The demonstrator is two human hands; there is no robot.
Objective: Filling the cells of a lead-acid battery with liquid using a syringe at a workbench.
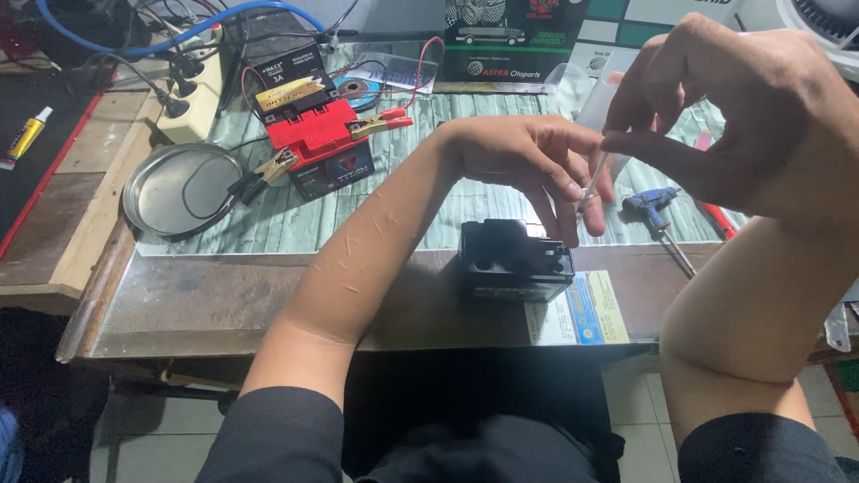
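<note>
A small black battery (512,259) sits on the glass-topped bench near its front edge. Above its right side, my left hand (528,161) and my right hand (734,116) both pinch a thin clear tube (592,183) that hangs down toward the battery top. My left fingers hold the tube's lower part and my right fingertips hold its upper end. A clear plastic container (598,103) shows behind the fingers; I cannot tell whether the tube joins it.
A red-topped battery (324,148) with clamp leads and a small black charger stands at the back left, next to a round metal tray (174,190) and a power strip (199,94). A blue-handled screwdriver (658,215) lies at right. A printed leaflet (577,309) lies by the front edge.
</note>
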